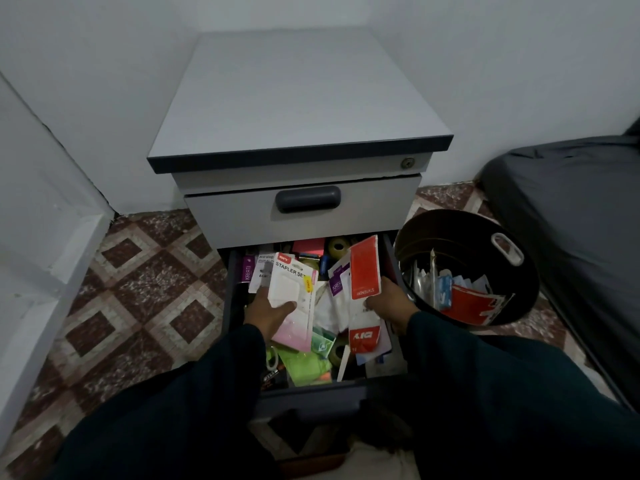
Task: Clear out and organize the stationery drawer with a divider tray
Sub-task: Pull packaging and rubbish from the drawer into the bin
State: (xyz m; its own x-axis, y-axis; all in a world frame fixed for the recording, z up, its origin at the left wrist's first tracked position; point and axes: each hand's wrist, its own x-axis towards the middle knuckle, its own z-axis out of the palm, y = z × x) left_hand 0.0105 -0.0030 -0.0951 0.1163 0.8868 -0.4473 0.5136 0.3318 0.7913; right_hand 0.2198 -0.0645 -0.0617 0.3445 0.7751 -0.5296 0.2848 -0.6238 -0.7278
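Note:
The second drawer of a grey pedestal cabinet is pulled open and crammed with stationery packets, tape rolls and green items. My left hand grips a white and pink pack labelled stapler set, lifted above the clutter. My right hand holds a red and white stationery packet upright by its lower end, near the drawer's right side. More packets lie beneath, including a red one marked DIY.
A black round bin with discarded packaging stands on the floor right of the drawer. The cabinet's top drawer is shut. A dark mattress lies at right, a white wall step at left, patterned tiles around.

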